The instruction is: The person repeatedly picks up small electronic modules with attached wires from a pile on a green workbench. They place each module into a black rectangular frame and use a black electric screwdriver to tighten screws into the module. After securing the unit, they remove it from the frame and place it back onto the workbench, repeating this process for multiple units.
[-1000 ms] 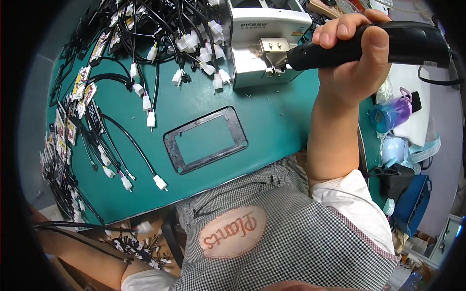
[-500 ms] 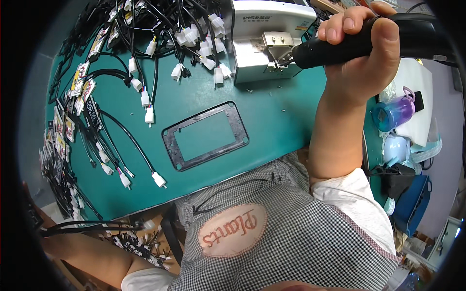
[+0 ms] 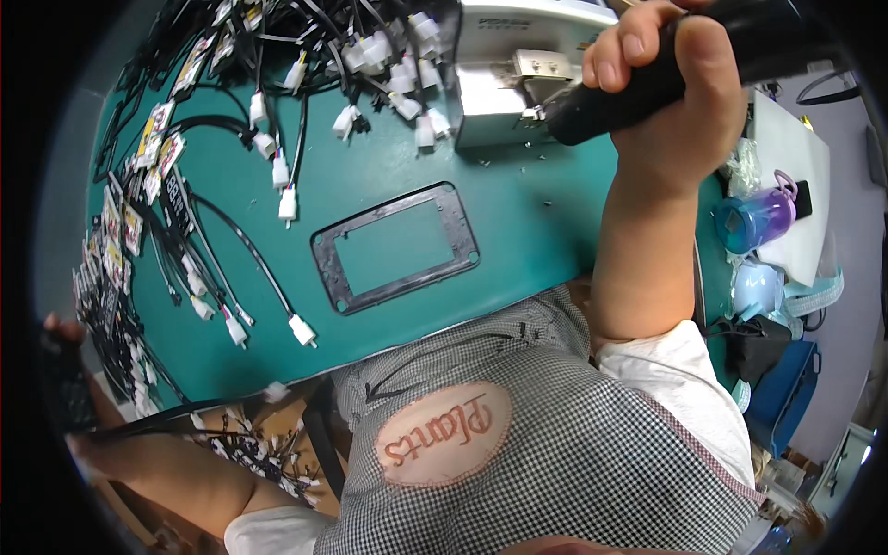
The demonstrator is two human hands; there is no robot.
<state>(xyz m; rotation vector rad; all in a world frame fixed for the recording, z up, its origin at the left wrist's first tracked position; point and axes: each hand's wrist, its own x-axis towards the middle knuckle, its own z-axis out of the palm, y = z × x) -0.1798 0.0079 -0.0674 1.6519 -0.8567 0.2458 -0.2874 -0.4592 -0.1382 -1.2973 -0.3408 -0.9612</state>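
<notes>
While the right grip (image 3: pixel 698 111) clamps round a black cylindrical tool (image 3: pixel 629 100), the tool's nose slopes more steeply downward than half a second ago and sits by the metal bracket (image 3: pixel 543 67) on the front of the silver machine (image 3: pixel 486 116); whether they touch, cannot tell. At the left rim, the left grip (image 3: pixel 104 405) shows higher than before, its fingers closed about a dark unit (image 3: pixel 70 379); the white plug (image 3: pixel 276 392) on the trailing cable is now up at the table's near edge. Judgement: a changeover in the work, tool coming off the machine as the unit comes up.

Tool's look: smooth, black, blunt-nosed, rear end lost in shadow.

Outward: a black rectangular frame (image 3: pixel 328 266), wide window, holes at the corners, lies flat on the green table (image 3: pixel 532 240), apart from both grips. Left of it, white connectors (image 3: pixel 289 203) end black cables.
</notes>
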